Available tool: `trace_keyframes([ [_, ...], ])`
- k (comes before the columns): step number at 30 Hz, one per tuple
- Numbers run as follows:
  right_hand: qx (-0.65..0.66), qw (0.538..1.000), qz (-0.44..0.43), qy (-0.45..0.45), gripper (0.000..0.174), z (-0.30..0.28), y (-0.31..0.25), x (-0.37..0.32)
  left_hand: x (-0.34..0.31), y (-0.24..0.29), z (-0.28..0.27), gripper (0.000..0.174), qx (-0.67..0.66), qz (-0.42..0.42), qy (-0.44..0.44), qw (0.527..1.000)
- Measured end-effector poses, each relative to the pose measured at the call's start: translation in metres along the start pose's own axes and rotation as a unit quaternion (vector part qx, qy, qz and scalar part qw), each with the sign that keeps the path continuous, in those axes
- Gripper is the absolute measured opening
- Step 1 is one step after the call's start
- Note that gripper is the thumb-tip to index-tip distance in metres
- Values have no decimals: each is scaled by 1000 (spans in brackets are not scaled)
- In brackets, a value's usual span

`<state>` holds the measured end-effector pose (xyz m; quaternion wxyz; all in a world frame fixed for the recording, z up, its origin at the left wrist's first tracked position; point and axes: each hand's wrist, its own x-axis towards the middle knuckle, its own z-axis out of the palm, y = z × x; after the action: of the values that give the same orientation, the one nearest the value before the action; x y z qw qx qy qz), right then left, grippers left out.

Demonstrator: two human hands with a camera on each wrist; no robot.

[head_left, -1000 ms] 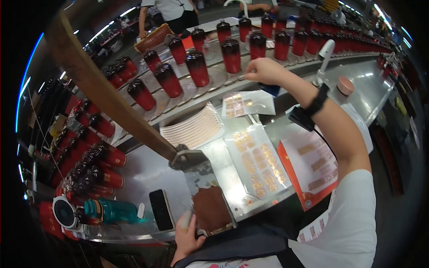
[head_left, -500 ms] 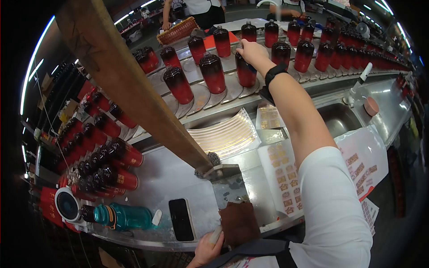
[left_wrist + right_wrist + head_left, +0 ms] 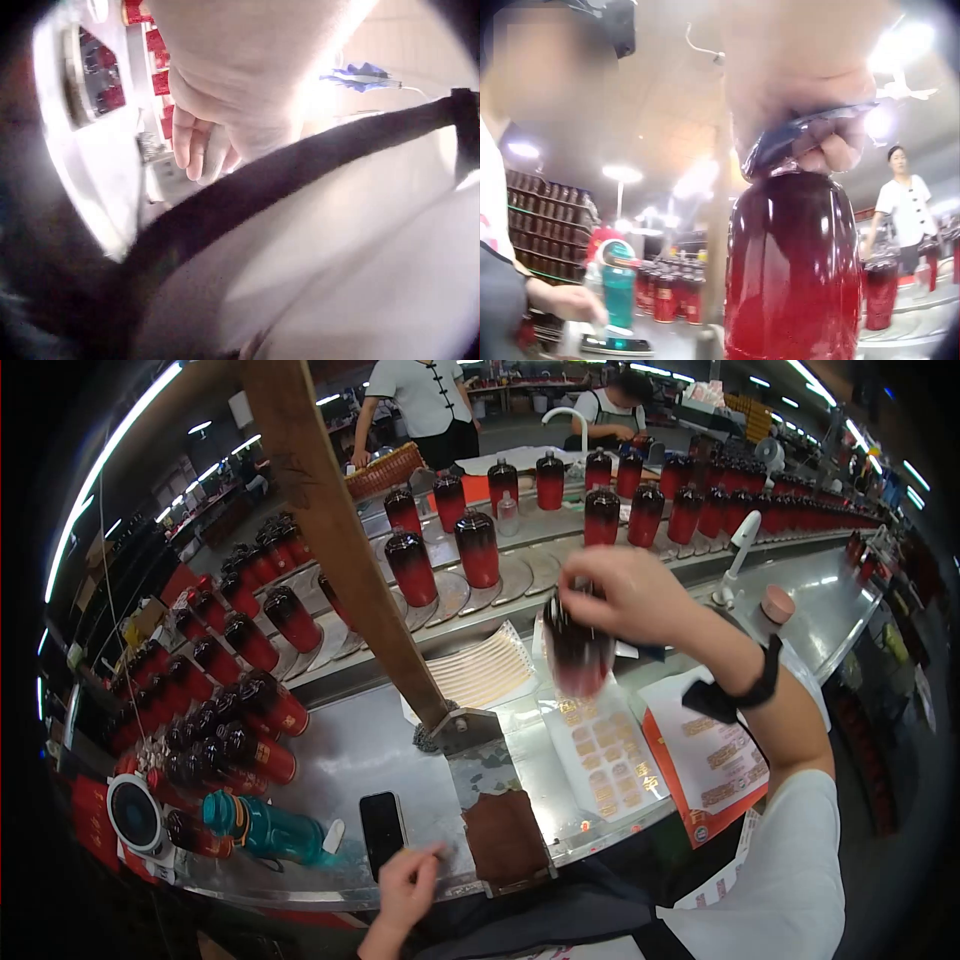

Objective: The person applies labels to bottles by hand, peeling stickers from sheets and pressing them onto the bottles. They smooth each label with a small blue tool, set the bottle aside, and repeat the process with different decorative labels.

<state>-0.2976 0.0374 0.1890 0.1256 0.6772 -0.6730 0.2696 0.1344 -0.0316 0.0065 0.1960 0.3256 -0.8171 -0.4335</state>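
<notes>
At three o'clock from the middle of my head view, my right hand (image 3: 625, 592) pinches the top of a dark-shouldered red bottle (image 3: 582, 660), above the gold-printed sheet (image 3: 605, 765); I can't see what's inside. Between six and seven, my left hand (image 3: 405, 888) is loosely bent, gripping nothing, near the phone (image 3: 383, 828). A capped teal bottle (image 3: 285, 832) lies at eight; the wicker basket's (image 3: 388, 472) contents, at eleven, I can't tell.

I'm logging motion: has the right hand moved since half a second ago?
Yes: the right hand drew back from the conveyor, holding a bottle.
</notes>
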Motion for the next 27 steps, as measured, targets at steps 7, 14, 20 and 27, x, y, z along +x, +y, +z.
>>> trace_keyframes([
  [7, 354, 893, 69, -268, 14, 15, -109, -38, 43, 84, 1, 88, -324, 112, -210, 915],
  [14, 440, 841, 259, -177, 39, 136, -107, -71, 52, 44, 19, 68, -407, -54, -110, 905],
  [20, 512, 744, 312, -293, 78, 156, -137, -96, 64, 35, 21, 63, -453, -186, -80, 868],
  [27, 590, 695, 350, -214, 81, 166, -138, -107, 73, 35, 24, 71, -386, -113, -115, 908],
])
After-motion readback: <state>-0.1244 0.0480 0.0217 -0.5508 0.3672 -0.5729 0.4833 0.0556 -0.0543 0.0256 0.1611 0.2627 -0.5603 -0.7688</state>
